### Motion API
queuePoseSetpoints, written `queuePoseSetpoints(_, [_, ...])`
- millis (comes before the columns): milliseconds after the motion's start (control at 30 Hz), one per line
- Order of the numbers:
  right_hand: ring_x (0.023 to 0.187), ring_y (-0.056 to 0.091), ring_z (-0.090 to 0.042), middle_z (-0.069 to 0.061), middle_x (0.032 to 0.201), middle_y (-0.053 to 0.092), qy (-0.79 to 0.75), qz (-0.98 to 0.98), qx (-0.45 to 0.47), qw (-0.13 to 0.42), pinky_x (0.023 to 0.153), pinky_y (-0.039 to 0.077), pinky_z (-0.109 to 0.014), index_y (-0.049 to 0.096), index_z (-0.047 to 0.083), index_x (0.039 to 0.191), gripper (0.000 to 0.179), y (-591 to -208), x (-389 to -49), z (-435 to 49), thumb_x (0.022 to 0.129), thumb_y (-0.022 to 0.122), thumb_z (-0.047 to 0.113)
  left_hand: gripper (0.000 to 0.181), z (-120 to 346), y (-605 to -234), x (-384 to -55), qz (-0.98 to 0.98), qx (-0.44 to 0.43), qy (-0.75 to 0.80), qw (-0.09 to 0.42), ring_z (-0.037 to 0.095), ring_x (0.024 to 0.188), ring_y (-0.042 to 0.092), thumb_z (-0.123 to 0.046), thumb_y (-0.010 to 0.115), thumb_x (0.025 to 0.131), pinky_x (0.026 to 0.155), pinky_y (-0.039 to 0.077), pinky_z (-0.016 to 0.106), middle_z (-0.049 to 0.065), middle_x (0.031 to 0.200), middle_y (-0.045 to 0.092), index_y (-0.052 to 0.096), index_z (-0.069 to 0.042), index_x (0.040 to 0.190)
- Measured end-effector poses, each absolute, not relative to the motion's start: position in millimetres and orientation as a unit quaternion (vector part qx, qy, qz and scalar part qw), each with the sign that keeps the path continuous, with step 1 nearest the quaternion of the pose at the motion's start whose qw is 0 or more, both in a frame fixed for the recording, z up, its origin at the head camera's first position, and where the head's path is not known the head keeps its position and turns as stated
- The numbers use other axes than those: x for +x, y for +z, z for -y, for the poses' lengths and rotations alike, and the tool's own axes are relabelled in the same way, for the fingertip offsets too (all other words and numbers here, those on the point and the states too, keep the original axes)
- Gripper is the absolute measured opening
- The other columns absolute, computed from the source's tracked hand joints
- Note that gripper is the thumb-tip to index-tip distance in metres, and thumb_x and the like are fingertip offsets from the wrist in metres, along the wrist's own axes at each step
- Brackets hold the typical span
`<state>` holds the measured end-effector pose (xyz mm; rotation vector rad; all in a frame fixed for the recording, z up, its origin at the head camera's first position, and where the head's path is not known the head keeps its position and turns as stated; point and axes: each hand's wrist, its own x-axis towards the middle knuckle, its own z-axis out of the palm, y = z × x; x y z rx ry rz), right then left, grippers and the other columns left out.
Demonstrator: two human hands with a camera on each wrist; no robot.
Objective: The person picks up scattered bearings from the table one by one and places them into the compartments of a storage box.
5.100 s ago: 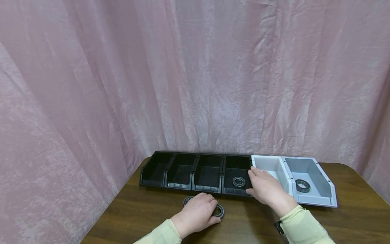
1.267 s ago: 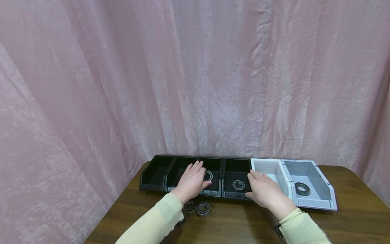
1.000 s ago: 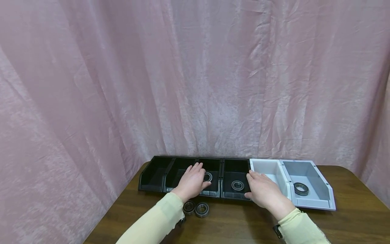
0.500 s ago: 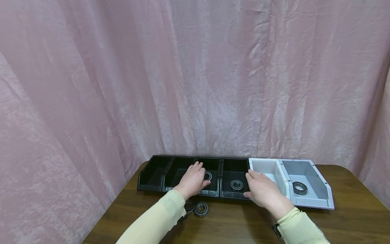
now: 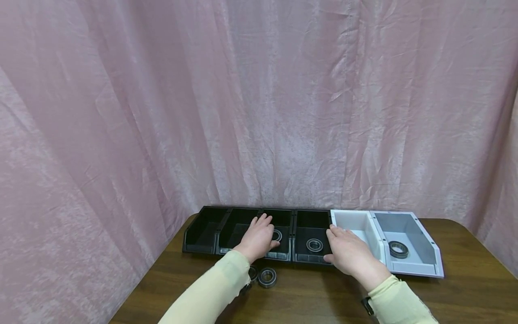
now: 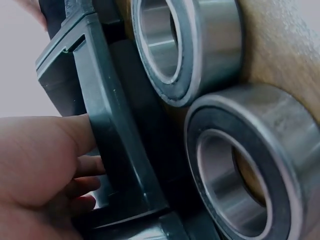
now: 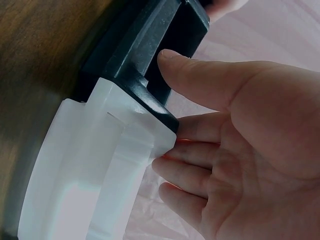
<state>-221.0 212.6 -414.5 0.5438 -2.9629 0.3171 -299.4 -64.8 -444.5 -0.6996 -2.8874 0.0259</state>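
Observation:
My left hand (image 5: 256, 238) reaches over the divider beside the third black bin (image 5: 283, 219), fingers extended, with nothing visible in its grasp. Partly behind its thumb lies a ball bearing (image 5: 279, 236) in that bin. My right hand (image 5: 350, 252) touches the divider between the fourth black bin (image 5: 313, 220) and the white bin (image 5: 350, 218); its thumb is on the black bin's side. Another bearing (image 5: 319, 247) lies flat in the fourth bin. On the table before the bins sit two more bearings: one fully visible (image 5: 267, 285), one partly covered by the left sleeve (image 6: 220, 40).
Two further black bins (image 5: 208, 225) form the row's left end. A grey bin (image 5: 437, 256) at the right end holds one bearing (image 5: 398, 256). The bins stand on a brown wooden table (image 5: 307, 301). A pink curtain (image 5: 259, 112) hangs behind.
About five seconds ago my left hand was on the table bearings; since then it has moved forward to the bins, and a bearing lies in the third black bin. My right hand stays put.

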Motion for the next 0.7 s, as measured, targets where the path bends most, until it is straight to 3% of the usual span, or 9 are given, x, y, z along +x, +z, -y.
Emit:
queuePoseSetpoints(300, [0.147, 0.051, -0.052, -0.038, 0.154, 0.055, 0.106, 0.975, 0.184, 0.069, 0.124, 0.041, -0.06, 0.058, -0.02, 0.143, 0.071, -416.3, -220.5, -213.3, 0.094, 0.088, 0.023, 0.049, 62.2, -452.3, -305.0, 0.966, -0.233, 0.057, 0.093, 0.034, 0.159, 0.042, -0.042, 0.081, 0.102, 0.131, 0.031, 0.058, 0.015, 0.163, 0.057, 0.077, -0.004, 0.132])
queuePoseSetpoints(700, [0.148, 0.051, -0.052, -0.038, 0.155, 0.054, 0.107, 0.975, 0.183, 0.064, 0.124, 0.04, -0.06, 0.058, -0.019, 0.144, 0.071, -415.6, -220.7, -213.0, 0.095, 0.088, 0.023, 0.042, 57.0, -444.6, -305.1, 0.968, -0.229, 0.09, 0.046, 0.03, 0.158, 0.044, -0.046, 0.08, 0.101, 0.132, 0.027, 0.059, 0.008, 0.161, 0.059, 0.083, -0.013, 0.128])
